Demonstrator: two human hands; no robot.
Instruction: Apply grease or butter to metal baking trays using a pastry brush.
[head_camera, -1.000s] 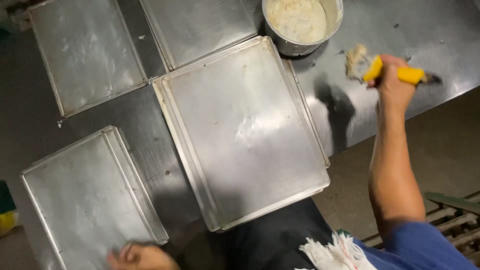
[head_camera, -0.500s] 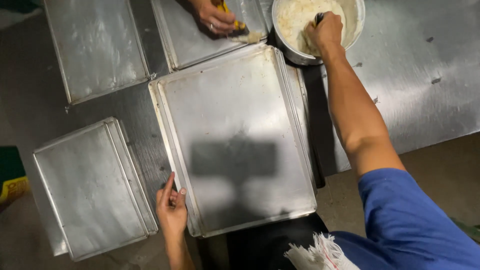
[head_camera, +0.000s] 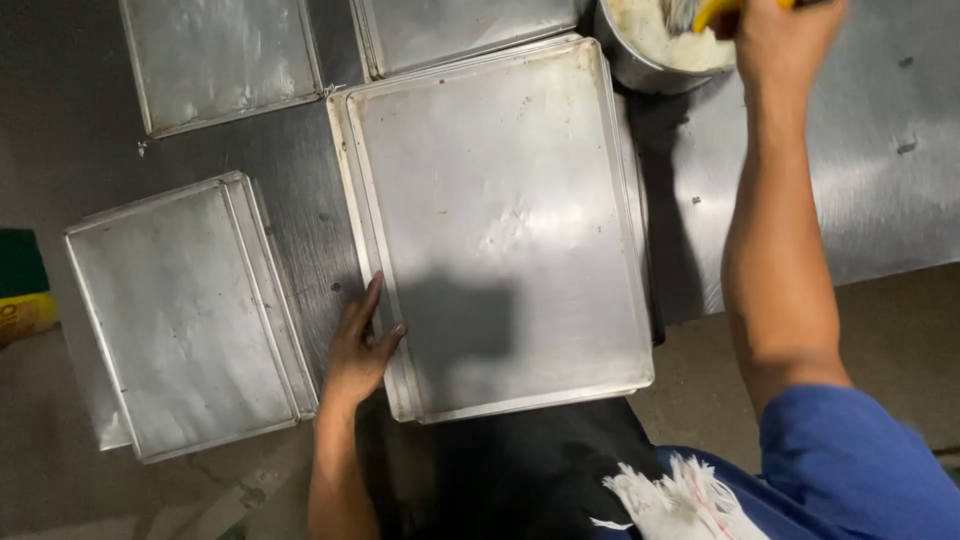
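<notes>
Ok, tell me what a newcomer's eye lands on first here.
First, the big metal baking tray in the middle of the steel table, the left hand resting on its near left edge. Then the right hand at top right, gripping a yellow-handled brush over a metal bowl of pale paste.

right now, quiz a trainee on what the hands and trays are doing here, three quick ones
1. True or false: the left hand rests on the left edge of the big metal tray.
2. What does the right hand hold? A) a yellow-handled brush B) a knife C) a cloth
3. Fill in: the brush is over the metal ____ holding a pale mixture.

Key:
1. True; its fingers lie along that edge.
2. A.
3. Bowl, at the tray's far right corner on the steel table.
</notes>
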